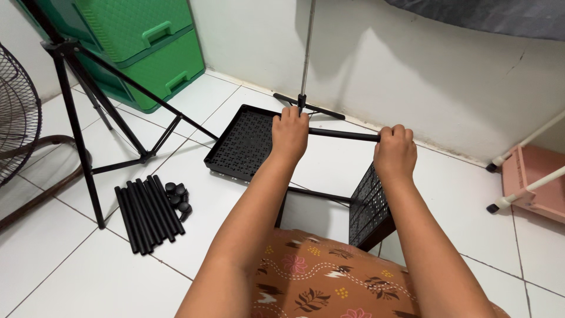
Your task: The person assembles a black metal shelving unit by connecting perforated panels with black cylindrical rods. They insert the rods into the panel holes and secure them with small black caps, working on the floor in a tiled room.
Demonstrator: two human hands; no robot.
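Hands: both out front over the white tile floor, each wrapped around the same black tube.
Left hand: fingers curled shut on the tube's left end, right by the base of a thin metal stand pole.
Right hand: closed in a fist on the tube's right end, knuckles up.
Black tube: held roughly level, a little lower on the right, up off the floor, running between the two fists.
Perforated black tray: lying flat on the floor below and left of the left hand, near the wall.
Second perforated panel: standing on edge under the right hand, with a thin black rod running left from it.
Spare tubes: a bunch of them lined up side by side on the floor to the left, with a little pile of black round caps touching their far end.
Other stuff: black tripod on the left, green plastic drawers in the corner, part of a fan at the left edge, pink rack at the right.
Lap: brown floral fabric at the bottom.
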